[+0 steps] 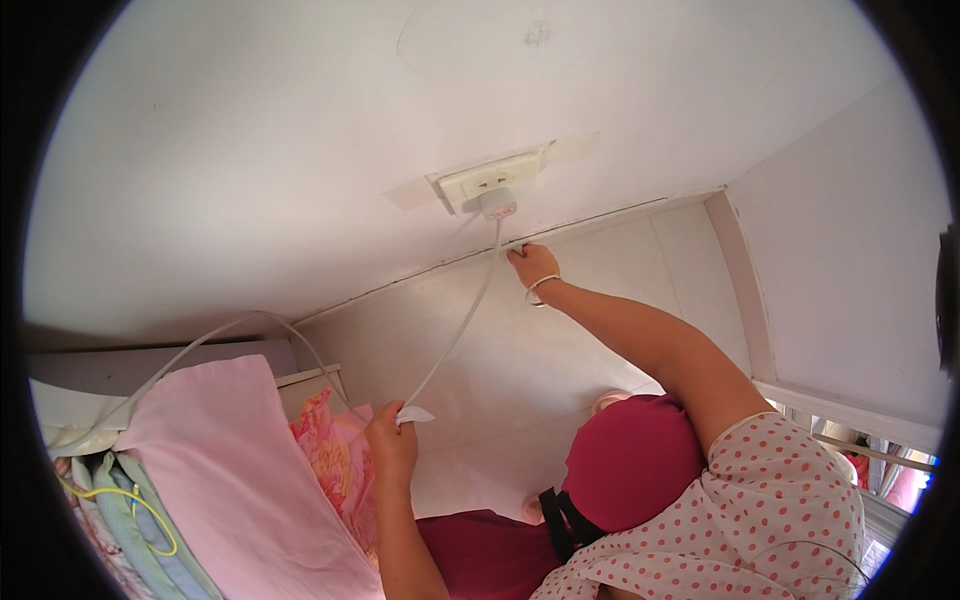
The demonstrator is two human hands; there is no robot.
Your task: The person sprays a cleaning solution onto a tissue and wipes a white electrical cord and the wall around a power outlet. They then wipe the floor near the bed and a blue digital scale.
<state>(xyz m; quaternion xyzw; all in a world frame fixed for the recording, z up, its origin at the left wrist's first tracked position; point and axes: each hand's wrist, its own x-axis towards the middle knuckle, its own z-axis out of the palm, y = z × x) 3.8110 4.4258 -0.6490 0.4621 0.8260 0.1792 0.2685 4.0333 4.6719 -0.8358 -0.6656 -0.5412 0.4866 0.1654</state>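
My left hand [394, 439] is closed around a white power cord [457, 330] and a crumpled white tissue or wipe [415, 415]. From there the cord rises to a white plug [498, 203] seated in a wall socket plate [491, 180]. My right hand [535, 264], with a white bangle [541, 285] at the wrist, touches the top edge of the skirting board [600, 223] just below the plug. Its fingers are curled, and something pale shows between thumb and fingers, too small to make out.
A pink cloth [240, 465] covers part of the furniture at left, beside a pink and orange patterned fabric [330, 442]. Folded bedding [127, 517] and a yellow cord [161, 536] lie at lower left. Past my right arm stands a pale wall or panel [840, 247].
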